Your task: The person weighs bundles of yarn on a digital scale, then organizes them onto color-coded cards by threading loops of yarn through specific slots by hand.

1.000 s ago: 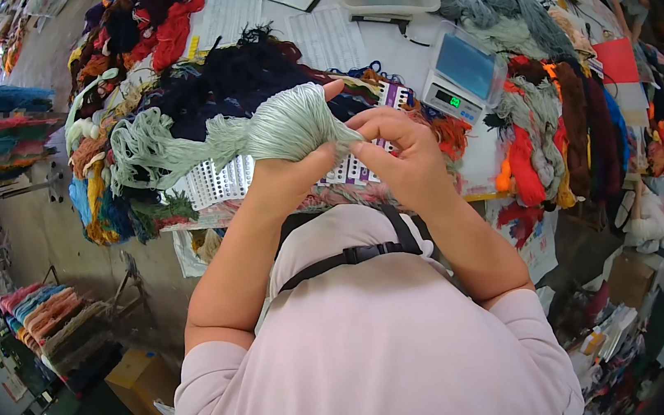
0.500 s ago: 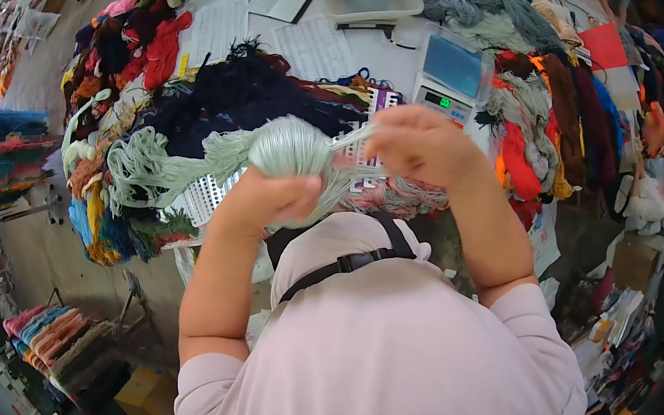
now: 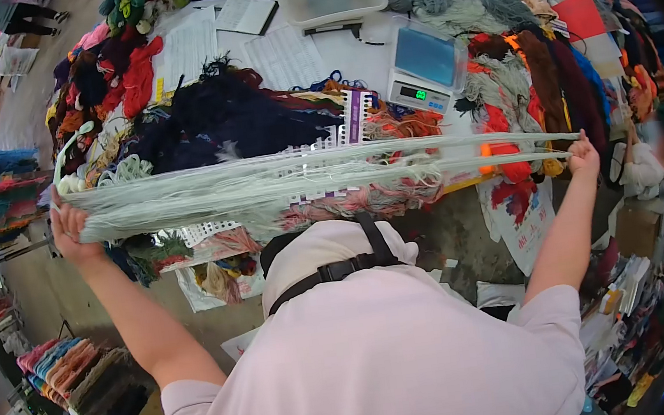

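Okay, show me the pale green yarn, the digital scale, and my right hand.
Pale green yarn [image 3: 247, 189], head view: middle of stretched strands.
Digital scale [image 3: 424, 58], head view: blue platform.
Right hand [image 3: 584, 157], head view: middle of the hand.

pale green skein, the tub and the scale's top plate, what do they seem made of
Pale green skein: yarn or thread with a soft sheen, shown by many fine strands; fibre type unclear.
Tub: probably smooth, translucent plastic, judging by its milky walls.
Scale's top plate: smooth and blue, perhaps plastic or film-covered metal.
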Demonstrator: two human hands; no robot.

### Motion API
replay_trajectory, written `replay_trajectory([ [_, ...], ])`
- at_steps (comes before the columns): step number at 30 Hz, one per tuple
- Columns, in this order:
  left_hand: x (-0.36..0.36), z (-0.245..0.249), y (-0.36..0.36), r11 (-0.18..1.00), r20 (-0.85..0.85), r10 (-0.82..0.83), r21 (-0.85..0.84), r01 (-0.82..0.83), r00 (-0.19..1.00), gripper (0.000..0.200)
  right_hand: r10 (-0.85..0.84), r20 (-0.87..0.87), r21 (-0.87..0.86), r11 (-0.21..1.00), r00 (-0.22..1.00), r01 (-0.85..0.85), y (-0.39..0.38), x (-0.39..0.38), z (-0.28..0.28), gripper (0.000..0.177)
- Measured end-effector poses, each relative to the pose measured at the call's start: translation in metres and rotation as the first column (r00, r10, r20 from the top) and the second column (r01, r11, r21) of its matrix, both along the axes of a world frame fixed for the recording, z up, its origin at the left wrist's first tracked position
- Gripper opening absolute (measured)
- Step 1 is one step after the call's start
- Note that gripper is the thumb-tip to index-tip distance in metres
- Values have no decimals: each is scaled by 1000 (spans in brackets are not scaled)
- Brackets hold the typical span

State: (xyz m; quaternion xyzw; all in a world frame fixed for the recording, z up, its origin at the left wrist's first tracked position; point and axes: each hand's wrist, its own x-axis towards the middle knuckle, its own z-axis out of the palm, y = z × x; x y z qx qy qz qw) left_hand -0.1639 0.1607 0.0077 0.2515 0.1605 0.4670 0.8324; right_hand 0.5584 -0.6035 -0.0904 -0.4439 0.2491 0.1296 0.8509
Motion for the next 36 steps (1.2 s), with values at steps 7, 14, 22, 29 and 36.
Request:
replay_trajectory([
  [7,19,23,46,796,-569,589,286,-533,574,38,-372,134,-514,766,919,385,-88,25,55,13],
  [14,80,62,-53,884,-44,-171,434,173,984,65,371,237,-475,850,898,-226,24,-21,149,33],
  [22,165,3,-128,882,5,-470,34,470,883,17,589,620,-297,788,519,-539,145,23,251,21],
  [29,199,-77,-207,871,-310,-450,-360,335,838,18,312,695,-281,947,648,-154,277,-52,307,13],
  [36,215,-81,-253,815,-281,-495,-479,326,822,38,735,537,-810,586,413,10,306,29,91,24],
])
